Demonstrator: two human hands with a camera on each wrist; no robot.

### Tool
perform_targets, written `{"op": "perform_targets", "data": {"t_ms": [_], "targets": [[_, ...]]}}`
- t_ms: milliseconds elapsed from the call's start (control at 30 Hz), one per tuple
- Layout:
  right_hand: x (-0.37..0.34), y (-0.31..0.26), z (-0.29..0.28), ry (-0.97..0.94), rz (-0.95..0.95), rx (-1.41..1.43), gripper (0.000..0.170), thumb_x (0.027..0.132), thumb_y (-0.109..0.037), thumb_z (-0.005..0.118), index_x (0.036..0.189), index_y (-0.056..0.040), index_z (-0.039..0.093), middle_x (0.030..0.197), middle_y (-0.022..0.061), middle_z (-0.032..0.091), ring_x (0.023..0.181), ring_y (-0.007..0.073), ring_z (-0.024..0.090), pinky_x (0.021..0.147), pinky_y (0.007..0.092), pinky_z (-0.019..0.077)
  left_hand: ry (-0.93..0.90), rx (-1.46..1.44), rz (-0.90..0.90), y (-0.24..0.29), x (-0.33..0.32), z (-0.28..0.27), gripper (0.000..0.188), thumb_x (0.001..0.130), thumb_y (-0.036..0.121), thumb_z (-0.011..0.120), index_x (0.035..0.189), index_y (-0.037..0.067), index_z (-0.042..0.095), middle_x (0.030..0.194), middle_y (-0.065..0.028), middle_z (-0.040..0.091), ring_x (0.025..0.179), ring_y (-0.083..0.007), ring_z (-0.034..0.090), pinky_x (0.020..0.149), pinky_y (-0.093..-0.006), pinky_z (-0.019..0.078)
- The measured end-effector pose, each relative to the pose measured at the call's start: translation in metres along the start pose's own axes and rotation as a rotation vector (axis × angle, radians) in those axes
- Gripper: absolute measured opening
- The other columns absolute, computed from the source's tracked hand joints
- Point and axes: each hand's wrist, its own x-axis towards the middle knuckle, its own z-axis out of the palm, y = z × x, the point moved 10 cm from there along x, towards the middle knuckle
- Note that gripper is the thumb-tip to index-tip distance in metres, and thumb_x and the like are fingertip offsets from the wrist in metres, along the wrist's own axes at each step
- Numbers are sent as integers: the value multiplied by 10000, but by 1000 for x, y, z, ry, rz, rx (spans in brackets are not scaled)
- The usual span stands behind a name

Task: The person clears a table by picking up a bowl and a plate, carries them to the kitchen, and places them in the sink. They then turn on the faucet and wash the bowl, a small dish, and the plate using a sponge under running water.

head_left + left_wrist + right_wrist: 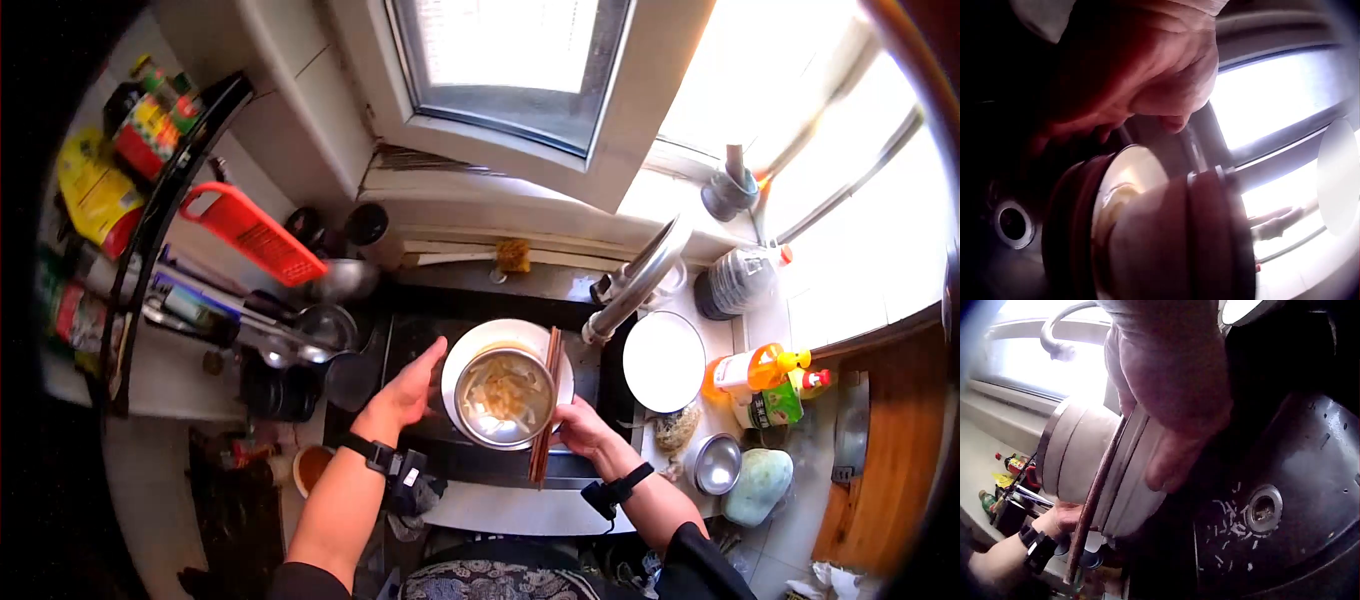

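A metal bowl (503,390) with pale food pieces and liquid sits in a white bowl (480,338) above the dark sink. My right hand (585,430) grips the white bowl's right rim, fingers and thumb around its edge in the right wrist view. A pair of brown chopsticks (545,430) lies along the right side of the bowls, beside that hand. To the left, my left hand (407,388) is held with fingers extended, close to the white bowl's rim. In the left wrist view its fingers reach past the bowls, partly in shadow.
Pale scraps lie around the sink drain (1264,511). A faucet (640,280) arches behind at right. A white plate (664,361), an orange bottle (745,370) and a small metal bowl (717,464) stand on the right counter. A rack with a red basket (255,235) hangs at left.
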Motion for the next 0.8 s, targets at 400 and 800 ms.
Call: {"op": "perform_targets", "data": {"t_ms": [400, 800], "targets": [[64, 23, -71, 103, 120, -27, 465, 808, -61, 556, 1258, -117, 455, 1032, 56, 592, 938, 223, 613, 611, 457, 569, -242, -277, -6, -19, 145, 6, 499, 948, 462, 415, 1218, 68, 560, 1212, -101, 596, 1094, -230, 569, 952, -375, 451], [133, 86, -199, 362, 127, -306, 321, 733, -84, 579, 1044, -59, 505, 845, 67, 521, 732, 216, 542, 544, 473, 478, -144, -369, -157, -82, 230, 1, 563, 912, 503, 389, 1258, 76, 514, 1253, -135, 559, 1146, -293, 524, 994, -446, 403]]}}
